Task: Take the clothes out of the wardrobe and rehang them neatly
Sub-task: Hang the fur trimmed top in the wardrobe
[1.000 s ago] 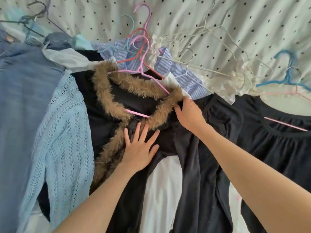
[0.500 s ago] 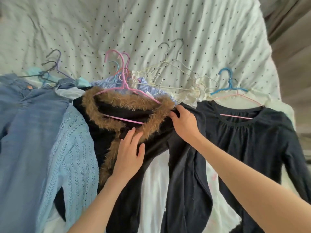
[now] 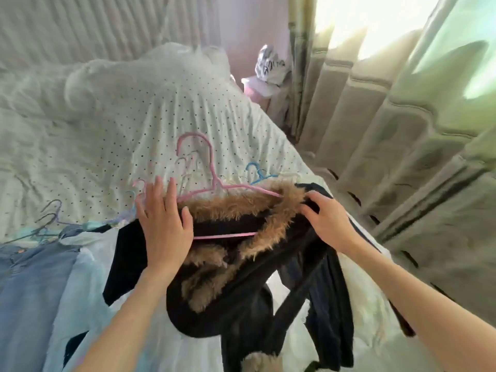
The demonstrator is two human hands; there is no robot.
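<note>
Cardigan [image 3: 236,291] on bed [image 3: 107,146], jeans [image 3: 29,291] left, curtain [image 3: 402,157] right.

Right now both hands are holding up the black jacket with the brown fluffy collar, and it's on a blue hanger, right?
Nearly. The head view shows the left hand and right hand holding up the black jacket with the brown fluffy collar, but its hanger is pink, not blue. A blue hanger lies behind it on the bed.
</note>
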